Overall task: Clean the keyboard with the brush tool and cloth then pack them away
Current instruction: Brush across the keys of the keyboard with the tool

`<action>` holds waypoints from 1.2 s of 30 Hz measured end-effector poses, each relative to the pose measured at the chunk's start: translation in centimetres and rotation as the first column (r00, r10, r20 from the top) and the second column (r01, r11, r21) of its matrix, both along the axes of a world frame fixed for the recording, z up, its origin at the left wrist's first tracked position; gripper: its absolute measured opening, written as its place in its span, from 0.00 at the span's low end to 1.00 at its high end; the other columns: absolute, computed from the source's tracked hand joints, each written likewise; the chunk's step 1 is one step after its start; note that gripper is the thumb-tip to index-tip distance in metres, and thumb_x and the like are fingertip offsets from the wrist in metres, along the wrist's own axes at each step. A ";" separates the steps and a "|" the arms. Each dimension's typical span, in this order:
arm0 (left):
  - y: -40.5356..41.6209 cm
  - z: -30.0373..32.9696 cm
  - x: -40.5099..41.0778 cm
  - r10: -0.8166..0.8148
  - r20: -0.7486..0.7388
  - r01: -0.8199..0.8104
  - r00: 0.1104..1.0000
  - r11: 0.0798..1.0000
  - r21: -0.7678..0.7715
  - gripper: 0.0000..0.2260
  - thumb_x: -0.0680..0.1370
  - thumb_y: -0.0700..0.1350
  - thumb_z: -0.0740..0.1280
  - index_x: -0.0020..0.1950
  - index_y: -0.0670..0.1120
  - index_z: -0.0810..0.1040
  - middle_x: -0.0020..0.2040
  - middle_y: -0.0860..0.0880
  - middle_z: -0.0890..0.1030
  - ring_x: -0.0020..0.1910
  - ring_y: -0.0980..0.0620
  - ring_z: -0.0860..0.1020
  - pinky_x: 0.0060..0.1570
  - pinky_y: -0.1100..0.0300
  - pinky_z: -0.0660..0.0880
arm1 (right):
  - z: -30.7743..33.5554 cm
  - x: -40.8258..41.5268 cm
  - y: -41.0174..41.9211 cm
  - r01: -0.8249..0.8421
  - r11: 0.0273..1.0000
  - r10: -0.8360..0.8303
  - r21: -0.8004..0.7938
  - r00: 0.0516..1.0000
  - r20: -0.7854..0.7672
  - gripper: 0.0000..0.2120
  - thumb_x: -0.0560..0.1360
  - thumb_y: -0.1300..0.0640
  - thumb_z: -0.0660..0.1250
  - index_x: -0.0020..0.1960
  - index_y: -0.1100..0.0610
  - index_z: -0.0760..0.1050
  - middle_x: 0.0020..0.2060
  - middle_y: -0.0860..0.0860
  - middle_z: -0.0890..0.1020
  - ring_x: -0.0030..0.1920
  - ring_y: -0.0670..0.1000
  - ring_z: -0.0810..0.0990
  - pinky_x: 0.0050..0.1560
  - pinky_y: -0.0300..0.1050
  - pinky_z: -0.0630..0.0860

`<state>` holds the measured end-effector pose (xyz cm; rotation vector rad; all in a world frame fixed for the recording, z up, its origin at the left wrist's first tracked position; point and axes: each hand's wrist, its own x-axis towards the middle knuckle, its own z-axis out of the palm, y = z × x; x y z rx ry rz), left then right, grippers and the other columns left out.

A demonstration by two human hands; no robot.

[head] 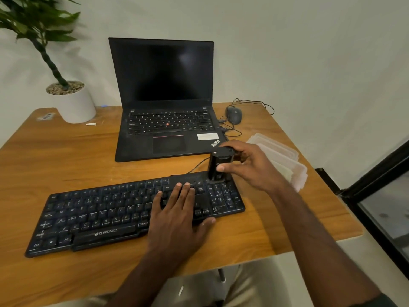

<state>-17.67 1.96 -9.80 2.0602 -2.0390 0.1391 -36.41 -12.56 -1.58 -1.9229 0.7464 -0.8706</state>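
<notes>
Left hand (177,209) is lying flat, fingers apart, pinning the keyboard (93,218) steady at center frame. Right hand (247,165) is gripping the brush tool (218,166) upright, scrubbing the upper-right keys.

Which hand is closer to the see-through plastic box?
The right hand. It holds the brush tool just beside the plastic box, while the left hand lies flat on the keyboard, farther away.

Dim even light, soft focus, edges bowed, perhaps wide-angle
</notes>
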 end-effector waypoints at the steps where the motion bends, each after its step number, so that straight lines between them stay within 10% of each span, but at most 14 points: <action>1: 0.0 0.0 0.0 0.001 -0.006 -0.001 1.000 1.000 0.003 0.39 0.77 0.73 0.51 0.73 0.44 0.72 0.74 0.45 0.71 0.75 0.48 0.67 0.70 0.38 0.58 | -0.4 0.9 0.2 -0.026 1.000 0.026 -0.005 0.999 -0.019 0.16 0.72 0.64 0.78 0.59 0.59 0.81 0.52 0.50 0.85 0.54 0.48 0.83 0.53 0.39 0.76; 36: 0.0 0.3 0.1 -0.003 -0.021 0.004 1.000 1.000 0.021 0.39 0.77 0.73 0.50 0.73 0.44 0.72 0.74 0.45 0.71 0.75 0.47 0.67 0.70 0.35 0.64 | -1.0 1.5 1.2 -0.042 0.999 0.040 -0.032 0.997 -0.063 0.16 0.73 0.62 0.77 0.60 0.57 0.81 0.52 0.49 0.85 0.55 0.49 0.83 0.55 0.40 0.78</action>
